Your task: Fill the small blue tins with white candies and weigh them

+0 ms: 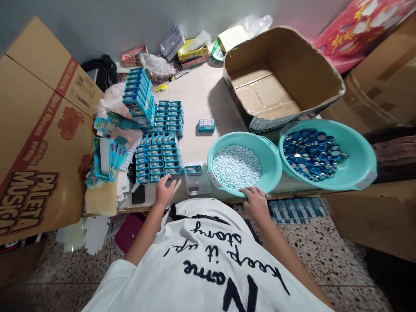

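My left hand (165,191) is at the front edge of the table, thumb and fingers apart, its fingertips by the nearest row of small blue boxes (157,158). To its right a single blue tin (193,170) sits on a small white scale (197,185). My right hand (255,200) rests on the near rim of a turquoise basin (271,162), fingers laid over the edge. Inside that basin lies a heap of pale blue and white candies (236,167). Another blue box (206,125) lies alone behind the scale.
A second turquoise basin (360,162) holds blue and silver lids (313,154). Behind stands an open cardboard carton (279,86). Stacked blue display boxes (139,97) and flattened packaging (105,160) are at left, beside a large carton (42,138). A dark phone (138,194) lies near the edge.
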Tool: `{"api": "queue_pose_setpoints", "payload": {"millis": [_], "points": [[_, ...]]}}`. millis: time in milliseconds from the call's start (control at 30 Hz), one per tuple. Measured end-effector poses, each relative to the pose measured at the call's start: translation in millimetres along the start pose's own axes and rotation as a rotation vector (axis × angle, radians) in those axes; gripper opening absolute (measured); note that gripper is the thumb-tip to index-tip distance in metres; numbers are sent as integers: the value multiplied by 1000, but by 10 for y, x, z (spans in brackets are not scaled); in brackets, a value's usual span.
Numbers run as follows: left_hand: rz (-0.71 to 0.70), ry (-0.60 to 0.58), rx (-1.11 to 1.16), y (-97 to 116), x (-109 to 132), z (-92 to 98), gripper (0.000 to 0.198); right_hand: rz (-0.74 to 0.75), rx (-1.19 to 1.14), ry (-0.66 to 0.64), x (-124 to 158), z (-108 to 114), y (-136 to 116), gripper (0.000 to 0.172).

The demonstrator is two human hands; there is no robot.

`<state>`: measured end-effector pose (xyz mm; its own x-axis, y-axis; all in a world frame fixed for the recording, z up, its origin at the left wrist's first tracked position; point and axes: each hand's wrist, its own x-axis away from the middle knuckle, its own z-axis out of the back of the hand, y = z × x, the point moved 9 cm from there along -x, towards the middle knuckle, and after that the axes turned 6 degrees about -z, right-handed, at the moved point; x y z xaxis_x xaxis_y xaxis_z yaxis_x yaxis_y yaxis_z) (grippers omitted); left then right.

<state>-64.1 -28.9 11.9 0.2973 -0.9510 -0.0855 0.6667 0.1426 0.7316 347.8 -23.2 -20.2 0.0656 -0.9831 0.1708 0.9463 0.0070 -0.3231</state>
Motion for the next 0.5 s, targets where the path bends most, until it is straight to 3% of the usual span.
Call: {"api": "queue_pose_setpoints", "payload": {"millis": [367, 500], "points": [[-65, -112, -47, 129, -88, -112, 25, -9, -18, -3, -6, -24, 10, 56], [-124, -186, -98, 289, -149, -233, 32, -18, -32, 2, -5, -27, 23, 58]]}}
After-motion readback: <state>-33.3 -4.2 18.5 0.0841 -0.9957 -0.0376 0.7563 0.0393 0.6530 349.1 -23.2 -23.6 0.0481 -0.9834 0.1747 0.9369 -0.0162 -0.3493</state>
